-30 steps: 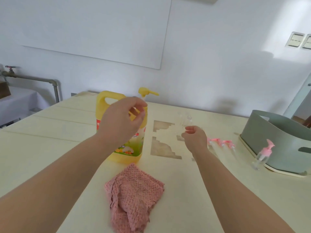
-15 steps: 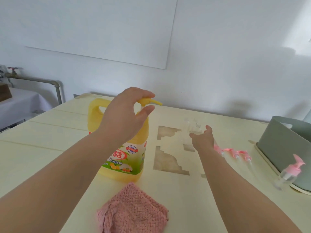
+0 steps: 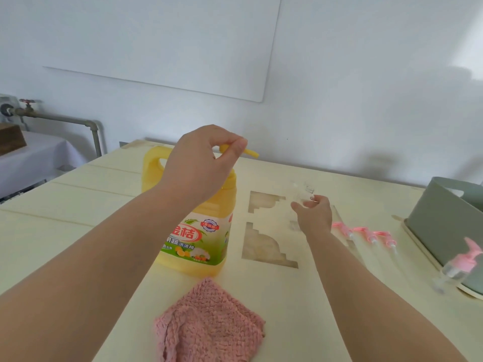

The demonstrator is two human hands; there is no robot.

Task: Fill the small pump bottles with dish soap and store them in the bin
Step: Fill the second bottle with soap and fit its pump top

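The left hand [image 3: 201,165] is pinching the yellow pump head [image 3: 251,153] of the dish soap jug [image 3: 198,231] between thumb and curled fingers, its grip narrow, with only the spout poking out to the right. The jug is standing upright on the pale surface [image 3: 78,205], its handle showing behind the wrist. To the right of the jug, the right hand [image 3: 315,215] is holding a small clear bottle [image 3: 300,190], fingers curling round it in a narrow grip; the bottle is blurring into the surface, sitting lower than the spout and apart from it. Just right of that wrist, pink pump tops [image 3: 366,232] are lying side by side on the surface. Farther right, a grey-green bin [image 3: 444,218] is sitting near the surface's edge, and a small pump bottle [image 3: 460,265] with a pink top is showing just in front of it. A pink cloth [image 3: 209,322] is lying crumpled just in front of the jug
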